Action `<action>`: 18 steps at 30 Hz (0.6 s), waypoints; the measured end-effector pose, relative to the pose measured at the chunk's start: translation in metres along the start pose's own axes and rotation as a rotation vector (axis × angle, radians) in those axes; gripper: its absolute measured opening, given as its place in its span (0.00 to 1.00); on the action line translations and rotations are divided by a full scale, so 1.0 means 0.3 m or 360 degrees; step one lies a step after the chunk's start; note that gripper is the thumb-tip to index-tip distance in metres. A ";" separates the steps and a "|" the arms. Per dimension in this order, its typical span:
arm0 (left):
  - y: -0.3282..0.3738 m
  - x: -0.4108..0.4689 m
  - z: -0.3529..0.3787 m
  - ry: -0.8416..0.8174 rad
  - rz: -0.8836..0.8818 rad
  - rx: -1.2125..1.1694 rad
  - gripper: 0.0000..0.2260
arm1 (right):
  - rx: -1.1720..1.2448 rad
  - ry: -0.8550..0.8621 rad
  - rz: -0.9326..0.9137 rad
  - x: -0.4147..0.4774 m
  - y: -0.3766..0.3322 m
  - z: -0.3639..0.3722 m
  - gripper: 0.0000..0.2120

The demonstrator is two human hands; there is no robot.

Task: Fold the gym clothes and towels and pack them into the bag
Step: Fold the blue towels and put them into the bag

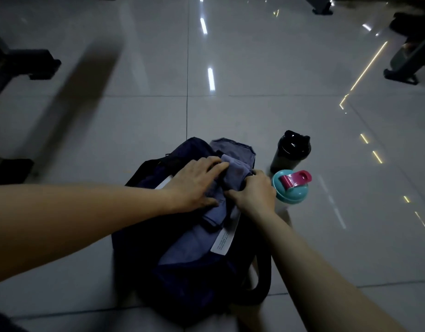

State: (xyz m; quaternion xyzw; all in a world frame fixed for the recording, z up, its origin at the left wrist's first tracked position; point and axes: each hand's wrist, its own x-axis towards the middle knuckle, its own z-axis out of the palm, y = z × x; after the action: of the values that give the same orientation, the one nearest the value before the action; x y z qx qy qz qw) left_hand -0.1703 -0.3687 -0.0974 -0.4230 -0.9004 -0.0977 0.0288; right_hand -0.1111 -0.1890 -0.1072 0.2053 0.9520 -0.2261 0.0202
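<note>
A dark navy bag [182, 279] lies open on the tiled floor in front of me. Blue-grey cloth [233, 174] fills its mouth, with a white care label [222, 243] showing. My left hand [194, 182] lies flat on the cloth with straight fingers, pressing it down into the bag. My right hand [253, 192] has its fingers curled over the bag's right edge beside the cloth. A black strap [264, 281] loops out at the bag's right side.
A black shaker bottle [290, 152] stands right of the bag. A teal bottle with a pink flip cap [290, 185] stands just beside my right hand. Dark gym equipment feet [41, 68] sit at the far left and far right [403, 75].
</note>
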 end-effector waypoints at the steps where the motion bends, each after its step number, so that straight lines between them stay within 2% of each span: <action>1: -0.004 -0.001 0.001 -0.0009 0.0079 0.0082 0.45 | -0.0006 -0.0006 -0.0023 -0.002 0.002 0.001 0.28; 3: -0.010 0.002 0.018 -0.0128 0.0106 0.0165 0.47 | 0.0055 -0.0117 -0.0092 -0.003 0.007 -0.003 0.27; 5: -0.015 0.008 0.048 -0.0259 0.0098 0.0222 0.47 | 0.0250 -0.0258 -0.0176 -0.004 0.022 -0.017 0.19; 8: -0.014 0.016 0.068 -0.0418 0.0076 0.0375 0.44 | 0.0588 -0.0142 -0.0086 0.000 0.056 -0.046 0.08; 10: -0.001 0.016 0.080 -0.0464 0.0083 0.0475 0.42 | 0.0477 -0.0058 0.0031 0.006 0.070 -0.068 0.03; 14: 0.019 0.012 0.113 -0.0457 0.0155 0.0471 0.41 | 0.0156 -0.0299 0.0086 0.008 0.069 -0.063 0.13; 18: -0.005 0.015 0.118 -0.0486 0.0233 0.0503 0.41 | 0.0299 -0.0361 0.0202 0.037 0.070 -0.064 0.06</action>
State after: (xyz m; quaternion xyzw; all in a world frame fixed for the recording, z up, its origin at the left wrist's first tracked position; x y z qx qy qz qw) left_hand -0.1732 -0.3590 -0.1317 -0.4873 -0.8654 0.1119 -0.0348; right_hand -0.1118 -0.1594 -0.1002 0.2391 0.9035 -0.3341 0.1225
